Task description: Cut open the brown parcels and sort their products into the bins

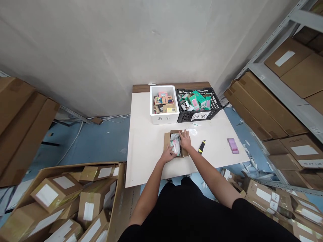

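Note:
A small open cardboard box sits near the front of the white table, its flaps folded outward. Inside lies a plastic-wrapped package with pink and green print showing through. My left hand rests at the box's near left, fingers stretched onto the package. On the right side, my right hand has its fingers spread over the box edge and the top of the wrapping. To the right of the box lies a black and yellow utility knife.
Behind the box stand a white foam bin of small boxes and a black crate of green and white cartons. A purple stack lies at the table's right. A large carton of parcels stands left; shelves rise at right.

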